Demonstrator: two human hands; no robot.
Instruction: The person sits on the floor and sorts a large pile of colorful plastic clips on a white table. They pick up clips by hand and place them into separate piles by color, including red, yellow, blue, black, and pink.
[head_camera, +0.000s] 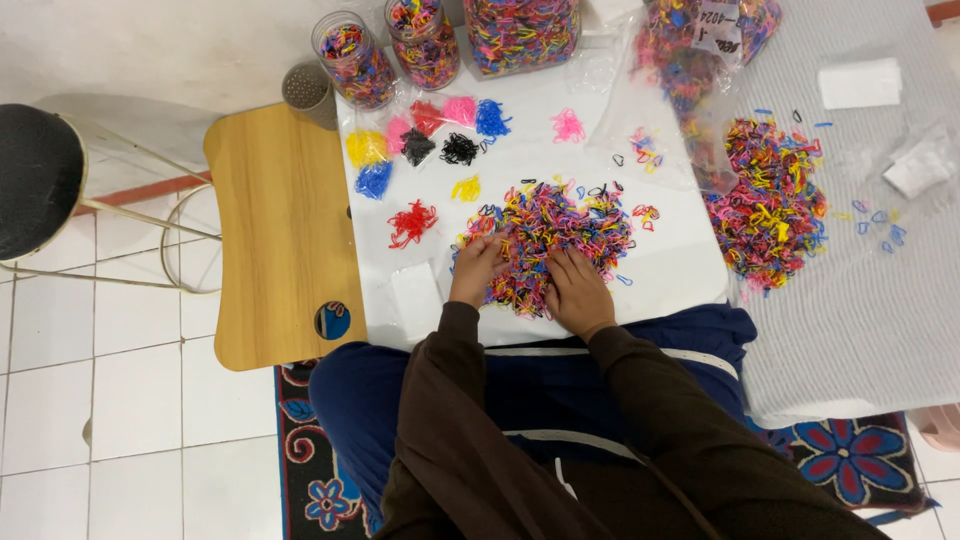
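We rest left hand (477, 268) and right hand (578, 290) on rubber band pile (548, 240) | fingers spread flat, gripping nothing | bands light, soft, stretchy, tangly; pinch a few at the pile's edge.

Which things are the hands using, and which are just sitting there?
In use:
- left hand and right hand, both in the mixed pile of tiny rubber bands
- small sorted colour piles, like the red pile
- white board

Just lying about:
- clear jars of bands
- second mixed pile on the striped cloth
- wooden lap table
- stool
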